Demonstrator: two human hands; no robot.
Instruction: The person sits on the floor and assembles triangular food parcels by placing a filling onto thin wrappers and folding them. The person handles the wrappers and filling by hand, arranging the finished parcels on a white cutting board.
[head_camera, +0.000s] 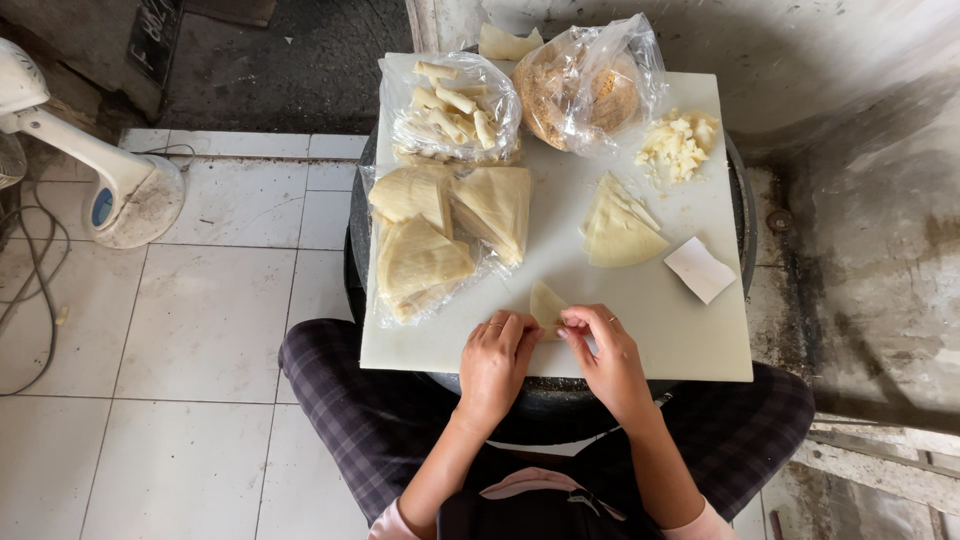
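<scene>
A small pale pastry wrapper lies at the near edge of a white board, and both hands pinch it. My left hand grips its left side, my right hand its right side. Beyond the hands sits a fanned stack of triangular wrappers. A pile of chopped white filling lies at the far right of the board.
A clear bag of folded wrapper stacks covers the board's left. Behind it are a bag of rolled pieces and a bag of brown crumbs. A white paper scrap lies right. A white fan base stands on the tiled floor.
</scene>
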